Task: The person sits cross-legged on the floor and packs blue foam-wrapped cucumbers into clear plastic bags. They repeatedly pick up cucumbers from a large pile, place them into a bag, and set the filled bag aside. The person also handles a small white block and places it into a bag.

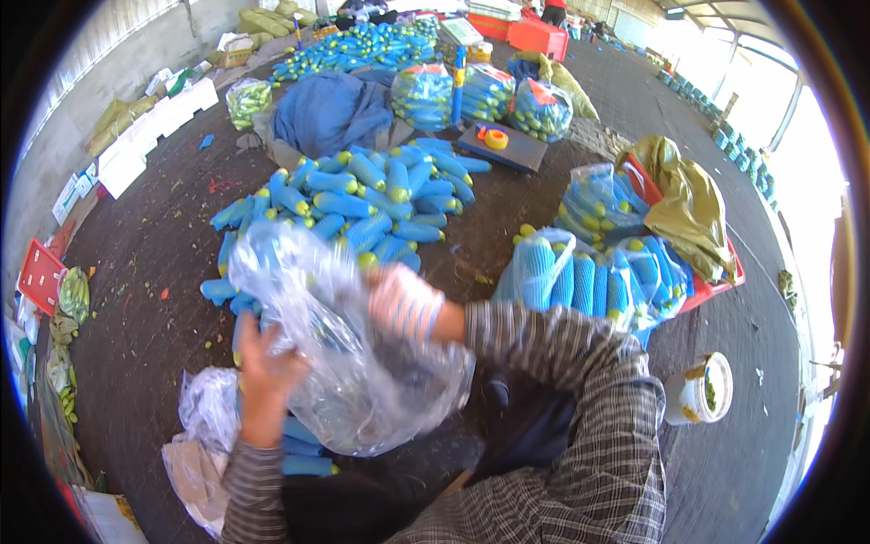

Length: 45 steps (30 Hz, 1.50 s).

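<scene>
A clear plastic bag [367, 381] hangs before me, crumpled and partly motion-blurred. My right hand [404, 302], in a striped glove, grips the bag near its upper right side. Bare and blurred, my left hand [268, 374] has its fingers spread at the bag's left edge; whether it touches the film is hard to tell. Just beyond the bag lies a heap of long green vegetables in blue foam net sleeves [370, 197], partly hidden by it. A few more sleeved vegetables [302, 449] lie below, near my legs.
Filled bags of sleeved vegetables [578, 279] stand at right beside a red crate [720, 289]. A white bucket [680, 394] is nearer me. Left lie folded plastic bags [211, 408]. Ahead are a platform scale [510, 153] with tape rolls [495, 138], and a blue cloth bundle [329, 112].
</scene>
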Tool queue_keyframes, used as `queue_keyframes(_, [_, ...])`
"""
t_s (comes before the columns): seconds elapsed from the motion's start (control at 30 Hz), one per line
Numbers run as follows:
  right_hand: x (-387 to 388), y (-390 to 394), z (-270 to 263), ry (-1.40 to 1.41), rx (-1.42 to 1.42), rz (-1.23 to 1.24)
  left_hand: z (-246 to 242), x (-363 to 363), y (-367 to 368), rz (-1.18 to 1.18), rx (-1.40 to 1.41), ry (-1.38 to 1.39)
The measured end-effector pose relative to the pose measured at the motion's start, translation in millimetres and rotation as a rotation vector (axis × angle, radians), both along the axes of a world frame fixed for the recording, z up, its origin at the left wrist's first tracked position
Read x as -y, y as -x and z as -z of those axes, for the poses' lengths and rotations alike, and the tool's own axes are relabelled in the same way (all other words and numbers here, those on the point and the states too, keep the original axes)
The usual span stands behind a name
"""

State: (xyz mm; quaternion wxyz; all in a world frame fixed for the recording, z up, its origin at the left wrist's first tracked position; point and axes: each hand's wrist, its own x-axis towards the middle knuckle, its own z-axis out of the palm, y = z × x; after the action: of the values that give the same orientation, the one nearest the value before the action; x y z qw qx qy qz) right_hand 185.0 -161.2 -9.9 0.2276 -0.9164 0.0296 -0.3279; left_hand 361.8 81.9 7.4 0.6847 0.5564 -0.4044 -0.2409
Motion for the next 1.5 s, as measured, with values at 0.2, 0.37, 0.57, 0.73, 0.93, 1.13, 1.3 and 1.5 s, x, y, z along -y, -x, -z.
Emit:
queue_keyframes(0.2, [-61,44,-34,-1.300,-0.310,-0.068,-12,63,37,0.309,-0.425,-0.330])
queue_keyframes(0.37, [-88,112,-87,-1.126,-0.319,0.075,35,61,52,0.244,-0.511,-0.477])
queue_keyframes(0.57, [-125,99,-29,-0.890,0.094,-0.149,88,52,11,0.375,-0.770,-0.313])
queue_keyframes(0.73, [-122,158,-65,-1.169,-0.102,0.168,93,18,-76,0.065,-0.811,-0.055])
queue_keyframes(0.93, [-42,203,4,-0.914,0.145,0.501,28,-36,18,0.235,-0.073,-0.291])
queue_keyframes(1.13, [-36,193,-91,0.089,-0.524,0.384,-91,-75,-3,-0.067,0.872,-0.352])
queue_keyframes(1.3, [-31,181,-151,0.211,0.035,0.428,-211,-129,-14,-0.939,1.323,0.065])
queue_keyframes(1.5, [-32,167,59,0.201,-0.686,0.230,84,-122,-14,-0.047,1.147,-1.151])
